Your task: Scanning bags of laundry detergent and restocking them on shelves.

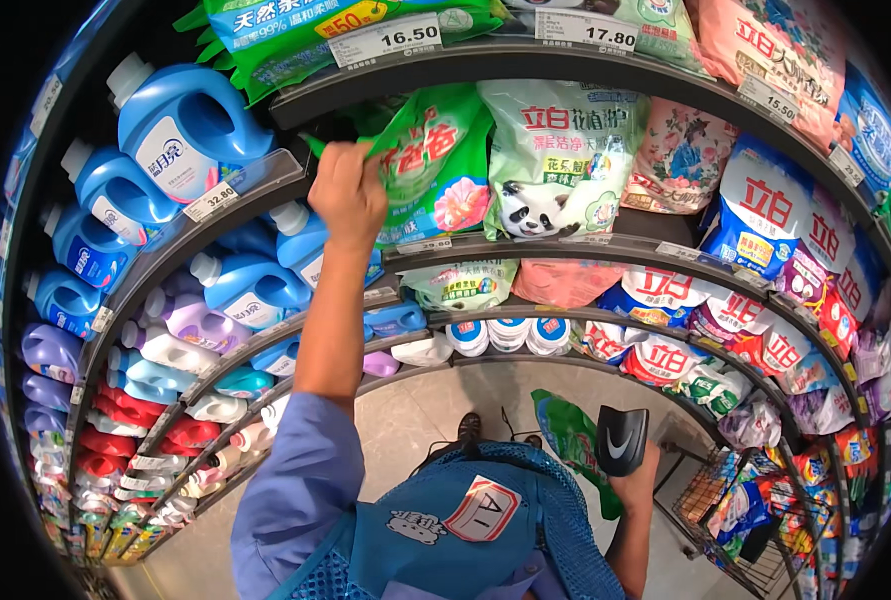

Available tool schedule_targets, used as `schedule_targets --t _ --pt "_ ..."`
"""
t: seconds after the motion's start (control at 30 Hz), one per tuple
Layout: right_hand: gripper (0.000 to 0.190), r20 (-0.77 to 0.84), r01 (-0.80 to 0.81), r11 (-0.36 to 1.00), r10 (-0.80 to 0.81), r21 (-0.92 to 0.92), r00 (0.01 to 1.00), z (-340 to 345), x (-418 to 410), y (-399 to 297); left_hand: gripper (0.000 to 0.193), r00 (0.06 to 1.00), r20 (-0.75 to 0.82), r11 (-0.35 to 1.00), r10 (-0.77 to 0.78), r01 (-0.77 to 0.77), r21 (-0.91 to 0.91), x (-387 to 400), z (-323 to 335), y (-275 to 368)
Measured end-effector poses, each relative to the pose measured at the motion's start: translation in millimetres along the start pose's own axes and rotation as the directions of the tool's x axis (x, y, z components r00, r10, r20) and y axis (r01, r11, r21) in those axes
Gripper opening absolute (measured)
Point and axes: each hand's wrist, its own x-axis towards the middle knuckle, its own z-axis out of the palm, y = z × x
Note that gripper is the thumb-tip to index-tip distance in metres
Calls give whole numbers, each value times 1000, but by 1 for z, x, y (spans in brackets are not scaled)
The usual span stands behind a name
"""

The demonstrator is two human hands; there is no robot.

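Observation:
My left hand (348, 187) is raised to the shelf, its fingers closed on the upper left corner of a green laundry powder bag (434, 161). That bag stands on the shelf and leans to the left. Touching its right side is a pale green Liby bag (561, 161) printed with a panda. Low on the right, my right hand (635, 476) is partly hidden behind a black curved piece (622, 441) with a Nike swoosh, perhaps a cap brim. A second green bag (574, 442) hangs from the right hand, above the floor.
Blue Moon detergent bottles (190, 135) fill the shelves at left. More Liby bags (764, 206) stand at right. A shelf edge (490, 64) with price tags runs above my left hand. A wire cart (704, 487) holding packets stands on the floor (408, 390) at lower right.

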Motion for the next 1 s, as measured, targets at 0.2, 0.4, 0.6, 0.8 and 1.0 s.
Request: schedule_targets --t 0.2,0.4,0.6,0.8,1.0 --pt "29 68 73 997 -71 -24 995 1 5 -4 11 980 153 964 -131 89 251 32 -12 7" --pt "29 111 53 998 -56 28 992 5 1 -5 26 802 430 807 -415 106 581 61 23 -11" --pt "28 95 54 992 -65 114 993 5 -1 -2 49 869 408 868 -280 48 495 71 74 -11" --pt "29 82 46 997 -51 60 995 4 -6 -7 50 907 403 893 -122 -77 444 73 121 -23" --pt "30 75 -1 999 -3 51 997 -3 -11 -4 43 912 409 951 -27 -102 290 51 153 -57"
